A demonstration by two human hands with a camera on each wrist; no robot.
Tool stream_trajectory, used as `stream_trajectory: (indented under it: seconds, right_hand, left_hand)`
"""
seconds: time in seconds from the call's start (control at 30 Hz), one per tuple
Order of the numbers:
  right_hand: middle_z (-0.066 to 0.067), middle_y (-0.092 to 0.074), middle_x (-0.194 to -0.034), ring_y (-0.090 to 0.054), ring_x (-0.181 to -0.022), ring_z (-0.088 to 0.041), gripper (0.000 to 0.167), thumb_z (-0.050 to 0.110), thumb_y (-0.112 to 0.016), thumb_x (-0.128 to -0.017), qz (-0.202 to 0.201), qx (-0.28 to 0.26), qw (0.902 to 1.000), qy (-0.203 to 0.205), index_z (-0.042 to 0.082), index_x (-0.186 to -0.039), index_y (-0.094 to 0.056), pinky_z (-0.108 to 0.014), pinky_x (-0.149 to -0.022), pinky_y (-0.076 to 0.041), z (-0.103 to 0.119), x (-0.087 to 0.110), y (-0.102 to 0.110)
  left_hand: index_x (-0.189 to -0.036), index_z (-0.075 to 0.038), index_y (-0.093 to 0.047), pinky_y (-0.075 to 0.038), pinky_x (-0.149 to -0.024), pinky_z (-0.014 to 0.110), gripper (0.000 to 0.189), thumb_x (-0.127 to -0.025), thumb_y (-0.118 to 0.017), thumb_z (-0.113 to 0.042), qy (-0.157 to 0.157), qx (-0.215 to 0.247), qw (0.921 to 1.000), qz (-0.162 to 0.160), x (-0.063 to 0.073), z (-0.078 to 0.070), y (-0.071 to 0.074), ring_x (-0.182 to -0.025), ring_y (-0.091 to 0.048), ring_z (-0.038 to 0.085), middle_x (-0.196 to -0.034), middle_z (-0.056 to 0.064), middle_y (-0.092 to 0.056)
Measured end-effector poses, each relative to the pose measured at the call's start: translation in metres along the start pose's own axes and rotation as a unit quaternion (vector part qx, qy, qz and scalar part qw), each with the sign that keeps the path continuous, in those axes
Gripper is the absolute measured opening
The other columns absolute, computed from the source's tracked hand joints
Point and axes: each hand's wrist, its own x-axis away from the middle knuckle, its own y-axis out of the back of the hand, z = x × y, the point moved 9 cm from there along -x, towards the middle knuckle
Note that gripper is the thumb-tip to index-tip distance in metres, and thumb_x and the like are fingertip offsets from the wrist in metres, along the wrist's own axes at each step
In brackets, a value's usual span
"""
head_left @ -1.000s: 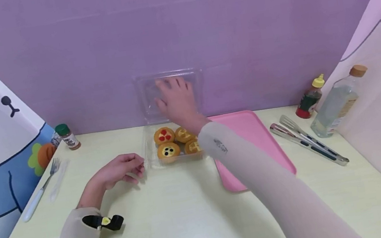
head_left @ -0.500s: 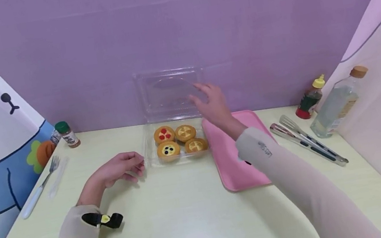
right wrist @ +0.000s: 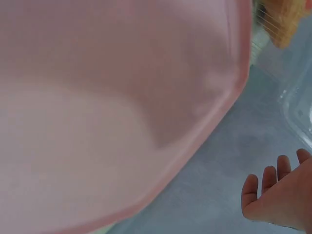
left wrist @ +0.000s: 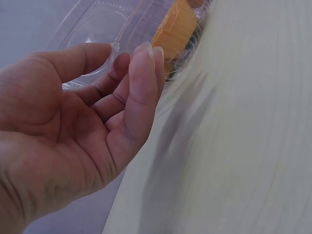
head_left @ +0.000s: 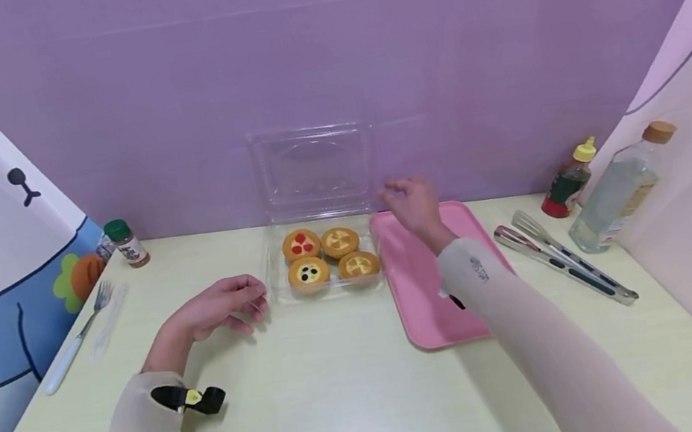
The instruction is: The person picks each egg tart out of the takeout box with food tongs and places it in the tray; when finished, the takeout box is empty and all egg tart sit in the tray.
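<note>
Head view: a clear plastic container sits at the back of the pale surface, its lid raised upright before the purple wall. It holds 4 tarts in 2 rows: a red-topped tart back left, a tart with dark dots front left, and 2 pale-patterned tarts on the right. The left hand is just beside the container's left side, its fingers loosely bent. The right hand hangs over the far end of the pink tray, beside the container. Right of the tray lie tongs, with a yellow-capped sauce bottle and a corked clear bottle behind. At far left are a green-capped jar and a fork.

Left wrist view: the thumb and fingertips are apart, palm partly showing. The container and 1 tart's side appear beyond them; whether the fingers touch the plastic, I cannot tell.

Right wrist view: 4 fingertips show, slightly bent and spread, near the lid's edge. The tray fills much of this view, a shadow across it.
</note>
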Motion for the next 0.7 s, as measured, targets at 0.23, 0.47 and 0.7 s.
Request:
stream_trajectory:
  seconds: [0.23, 0.47, 0.7]
  right_hand:
    - [-0.014, -0.065, -0.134, -0.060, -0.123, -0.032, 0.042, 0.034, -0.061, -0.099, 0.029, 0.012, 0.9992, -0.026, 0.007, -0.132, -0.065, -0.047, -0.104, -0.048, -0.008, -0.007, -0.017]
    - [-0.011, -0.069, -0.128, -0.068, -0.109, -0.027, 0.039, 0.033, -0.061, -0.100, 0.056, 0.006, 0.9958, -0.072, 0.011, -0.133, -0.064, -0.040, -0.088, -0.056, -0.012, -0.010, -0.029]
    - [-0.010, -0.073, -0.117, -0.068, -0.108, -0.028, 0.032, 0.031, -0.060, -0.100, 0.037, 0.030, 0.9960, -0.075, 0.011, -0.124, -0.069, -0.047, -0.102, -0.048, -0.010, -0.015, -0.031]
  left_hand:
    - [-0.119, 0.004, -0.050, -0.060, -0.074, 0.036, 0.038, -0.106, -0.050, -0.032, 0.002, 0.001, 1.0000, 0.005, 0.003, 0.002, -0.003, -0.090, -0.065, 0.019, -0.101, 0.008, -0.063]
    - [-0.114, 0.000, -0.053, -0.060, -0.074, 0.035, 0.031, -0.107, -0.049, -0.030, -0.002, 0.002, 1.0000, 0.009, 0.002, 0.002, -0.005, -0.091, -0.065, 0.019, -0.103, 0.008, -0.063]
    - [-0.114, 0.001, -0.053, -0.060, -0.074, 0.035, 0.033, -0.106, -0.050, -0.031, -0.008, -0.002, 0.9999, 0.012, 0.001, -0.002, -0.004, -0.093, -0.065, 0.021, -0.104, 0.009, -0.063]
